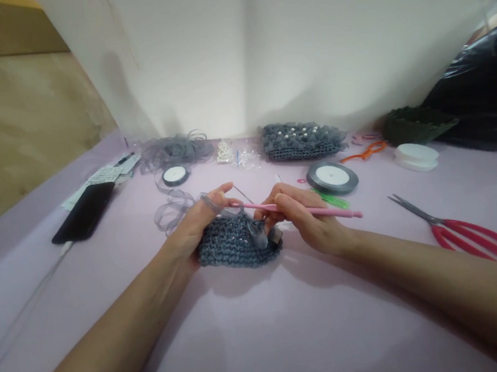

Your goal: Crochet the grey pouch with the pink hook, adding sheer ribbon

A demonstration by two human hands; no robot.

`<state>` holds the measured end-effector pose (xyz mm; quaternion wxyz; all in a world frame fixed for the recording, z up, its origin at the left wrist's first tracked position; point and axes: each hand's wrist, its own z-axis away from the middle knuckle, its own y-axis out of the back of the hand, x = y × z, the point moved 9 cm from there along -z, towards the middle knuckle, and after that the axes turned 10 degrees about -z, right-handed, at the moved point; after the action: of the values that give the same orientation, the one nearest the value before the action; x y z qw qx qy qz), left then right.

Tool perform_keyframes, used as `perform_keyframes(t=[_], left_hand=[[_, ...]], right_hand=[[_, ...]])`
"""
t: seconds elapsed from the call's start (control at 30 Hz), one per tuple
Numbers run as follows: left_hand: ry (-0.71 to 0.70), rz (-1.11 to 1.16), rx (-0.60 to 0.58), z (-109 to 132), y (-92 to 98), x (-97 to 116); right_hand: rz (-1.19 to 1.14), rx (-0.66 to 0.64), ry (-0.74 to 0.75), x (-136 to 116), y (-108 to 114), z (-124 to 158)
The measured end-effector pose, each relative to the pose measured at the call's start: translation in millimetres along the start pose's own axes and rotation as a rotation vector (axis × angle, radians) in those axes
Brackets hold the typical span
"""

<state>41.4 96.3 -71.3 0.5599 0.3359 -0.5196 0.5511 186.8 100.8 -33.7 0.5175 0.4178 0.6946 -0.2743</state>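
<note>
In the middle of the view is a grey-blue crocheted piece (237, 243). My left hand (196, 218) grips it at its left end, with sheer grey ribbon running over the fingers. My right hand (302, 216) is closed around a pink crochet hook (331, 211), whose tip meets the top edge of the piece near my left fingertips. A loose heap of the grey ribbon (173, 211) lies just left of my left hand. A thin metal needle-like rod (243, 194) shows behind the piece; what holds it is hidden.
Red-handled scissors (480, 238) lie at right, a phone (85, 214) with a cable at left. Behind are a beaded crocheted piece (301, 142), ribbon spools (331, 177), a bag of beads (224, 152), green clips (332, 199) and a white spool (416, 156). A white wall (190, 56) rises behind.
</note>
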Motion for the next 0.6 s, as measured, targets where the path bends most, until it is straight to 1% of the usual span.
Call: perform_keyframes(t=[0.2,0.3,0.43,0.5,0.6], left_hand=[[-0.155,-0.054,0.074,2,6.0,17],[-0.169,-0.124,0.095,1,9.6,18],[-0.167,-0.275,0.051,-5,11.8,18],[-0.229,-0.333,0.09,-6,19.0,24],[-0.356,-0.409,0.213,-3,33.5,39]], right_hand=[[-0.011,0.035,-0.011,4,3,-1],[0.027,0.057,-0.003,3,5,0],[0.102,0.033,0.02,-2,6,0],[0.129,0.007,0.033,-5,5,0],[0.144,-0.021,0.065,-10,5,-1]])
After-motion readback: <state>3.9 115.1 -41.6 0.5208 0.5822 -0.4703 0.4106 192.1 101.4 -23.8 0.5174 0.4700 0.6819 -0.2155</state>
